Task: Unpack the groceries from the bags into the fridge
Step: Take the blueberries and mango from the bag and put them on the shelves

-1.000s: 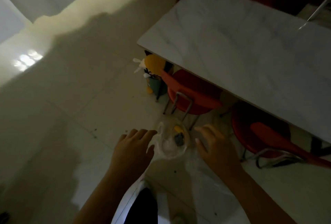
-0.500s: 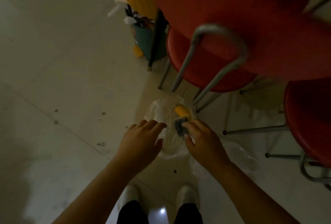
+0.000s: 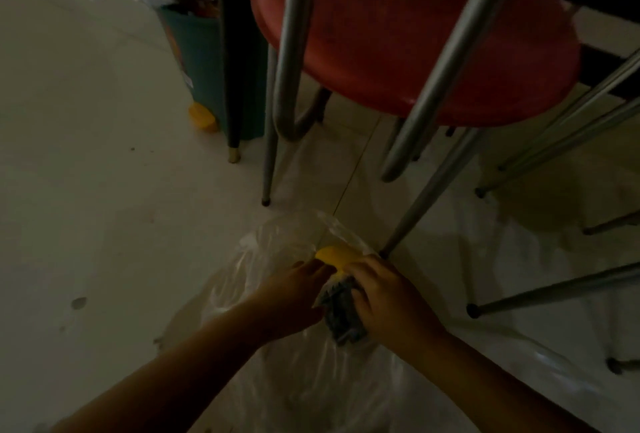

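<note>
A clear plastic bag [image 3: 263,259] lies on the pale tiled floor, low in the dim head view. Inside its mouth sit a yellow item [image 3: 330,255] and a grey printed packet [image 3: 341,311]. My right hand [image 3: 388,297] is closed over the right side of the grey packet. My left hand [image 3: 294,290] rests on the bag's left side, its fingertips reaching to the yellow item and the packet's top. Whether the left hand grips anything I cannot tell. No fridge is in view.
A red stool [image 3: 415,34] with metal legs [image 3: 440,79] stands just beyond the bag. A dark table leg [image 3: 230,51] and a teal bin [image 3: 197,61] of clutter stand at the upper left. More metal stool legs [image 3: 554,290] cross the right side.
The view has dropped much closer to the floor and the bag. Both hands have moved into the bag's mouth, and my right hand has closed on the grey packet.
</note>
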